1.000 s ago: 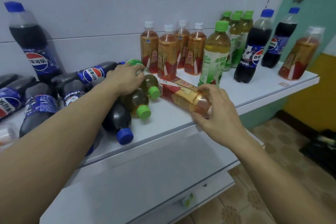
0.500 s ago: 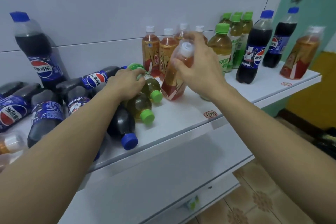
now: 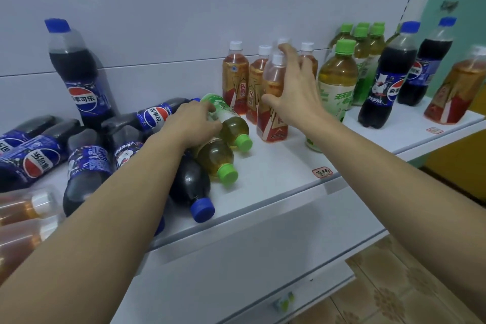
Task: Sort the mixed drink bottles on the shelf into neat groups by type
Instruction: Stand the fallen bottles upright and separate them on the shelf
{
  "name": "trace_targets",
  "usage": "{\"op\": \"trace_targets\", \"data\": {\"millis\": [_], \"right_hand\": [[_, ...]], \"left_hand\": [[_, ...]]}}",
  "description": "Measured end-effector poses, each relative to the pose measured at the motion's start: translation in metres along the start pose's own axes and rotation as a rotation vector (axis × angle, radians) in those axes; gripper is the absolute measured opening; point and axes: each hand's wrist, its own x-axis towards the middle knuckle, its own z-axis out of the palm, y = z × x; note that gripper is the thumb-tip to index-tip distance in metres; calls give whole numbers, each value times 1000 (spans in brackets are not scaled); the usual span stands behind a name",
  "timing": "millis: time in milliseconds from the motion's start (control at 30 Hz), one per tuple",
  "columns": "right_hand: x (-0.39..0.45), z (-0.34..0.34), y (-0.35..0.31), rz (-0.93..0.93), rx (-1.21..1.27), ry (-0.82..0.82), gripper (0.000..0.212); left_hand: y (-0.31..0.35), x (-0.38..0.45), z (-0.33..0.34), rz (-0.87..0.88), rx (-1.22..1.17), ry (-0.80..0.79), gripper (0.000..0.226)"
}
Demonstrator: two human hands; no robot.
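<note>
On the white shelf [image 3: 276, 184], my right hand [image 3: 294, 92] is spread against the right side of an upright amber tea bottle [image 3: 272, 123] with a white cap. That bottle stands just in front of a row of like amber bottles [image 3: 235, 79]. My thumb lies across its front and my fingers are straight and apart. My left hand [image 3: 189, 123] grips a lying green tea bottle [image 3: 231, 126] by its label end. A second green tea bottle [image 3: 217, 159] lies beside it. Several cola bottles [image 3: 86, 163] lie in a heap at the left.
One cola bottle [image 3: 79, 79] stands at the back left. Green tea bottles [image 3: 339, 79] stand right of my hand, then two cola bottles [image 3: 386, 79] and an amber bottle [image 3: 457, 89]. Two amber bottles [image 3: 23, 208] lie at the far left edge. Tiled floor [image 3: 394, 294] is below.
My right hand lifted the lying amber bottle, turned it upright and set it in front of the amber row; its fingers have now spread. My left hand stayed on the green tea bottle.
</note>
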Motion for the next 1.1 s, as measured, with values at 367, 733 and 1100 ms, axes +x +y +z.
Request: {"op": "trace_targets", "data": {"millis": [367,733,1100], "right_hand": [[-68,49,-7,-250,-176,-314,43],[3,8,-48,-377,-19,-134,30],[117,27,-96,-182,-142,-318,35]], "left_hand": [[-5,-3,-4,45,-27,39,30],[-5,-6,-4,14,-14,75,31],[-4,-8,-5,-66,-61,73,35]]}}
